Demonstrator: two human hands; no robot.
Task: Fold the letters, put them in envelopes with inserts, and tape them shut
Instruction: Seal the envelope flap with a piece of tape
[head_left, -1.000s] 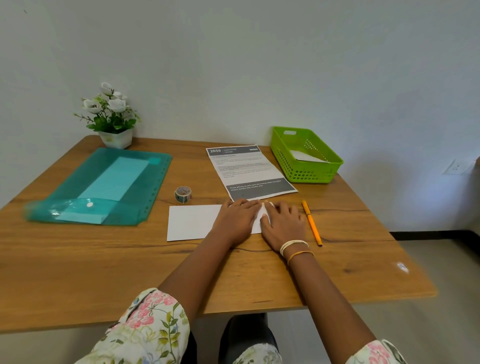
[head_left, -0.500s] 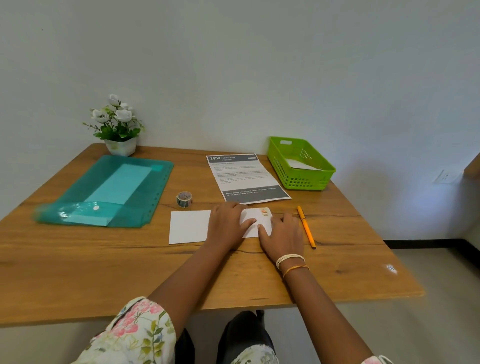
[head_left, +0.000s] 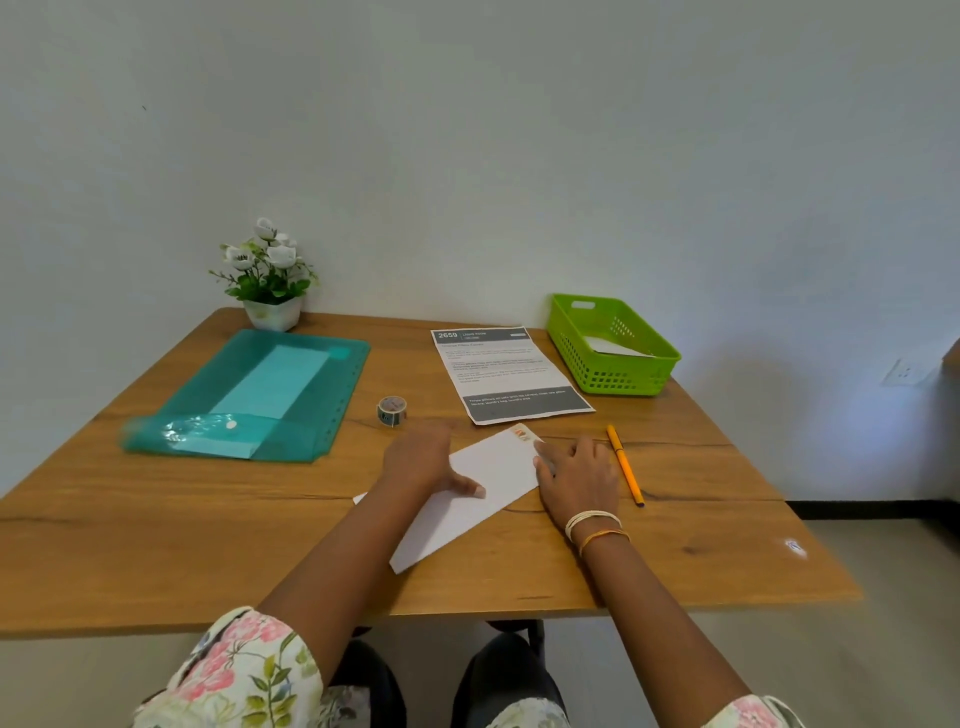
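A white envelope (head_left: 488, 483) lies slantwise on the wooden table (head_left: 156, 545), with a small patch of patterned tape (head_left: 521, 432) at its far corner. My left hand (head_left: 423, 462) holds its far long edge, thumb on top; the fingers are blurred. My right hand (head_left: 579, 480) pinches its right short edge with curled fingers. A printed letter (head_left: 506, 371) lies flat and unfolded behind the envelope. A small roll of tape (head_left: 391, 410) stands left of the letter.
A green basket (head_left: 649, 364) with white paper in it sits at the back right. An orange pen (head_left: 625, 472) lies right of my right hand. A teal plastic folder (head_left: 260, 395) lies on the left, a potted white flower (head_left: 267, 275) behind it.
The envelope has turned from lying level along the table edge to slanting, its right end now farther away. Both hands moved with it and spread apart. The camera tilted up.
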